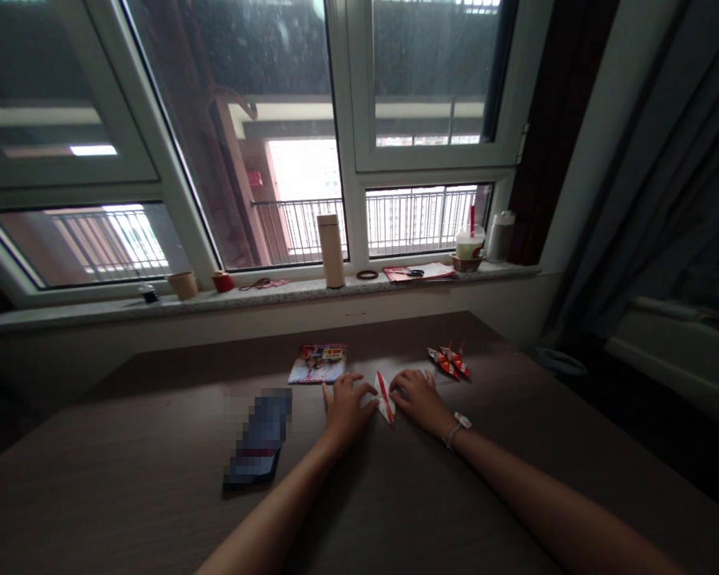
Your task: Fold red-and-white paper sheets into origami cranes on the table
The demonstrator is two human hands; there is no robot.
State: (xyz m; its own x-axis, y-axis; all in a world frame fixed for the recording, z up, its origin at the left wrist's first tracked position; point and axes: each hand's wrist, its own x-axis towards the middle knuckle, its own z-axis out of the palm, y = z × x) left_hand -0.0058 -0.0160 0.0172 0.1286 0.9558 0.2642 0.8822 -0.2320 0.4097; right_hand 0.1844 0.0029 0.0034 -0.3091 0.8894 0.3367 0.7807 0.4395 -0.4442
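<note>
On the table lies a folded origami paper (385, 398), a narrow white diamond with a red stripe, pointed at both ends. My left hand (348, 407) holds its left edge between thumb and index finger, the other fingers bent over the tabletop. From the other side my right hand (418, 397), with a bracelet at the wrist, has its curled fingertips on the paper's right edge. Several finished-looking red and white paper cranes (449, 361) sit together beyond my right hand. A stack of printed paper (318, 364) lies just behind my left hand.
A dark phone-like object (259, 439), partly pixelated, lies left of my left forearm on the brown table (156, 431). Along the windowsill (287, 292) stand a tan flask (331, 251), a paper cup (183, 285), scissors (415, 273) on paper sheets and a drink cup (470, 242) with a straw.
</note>
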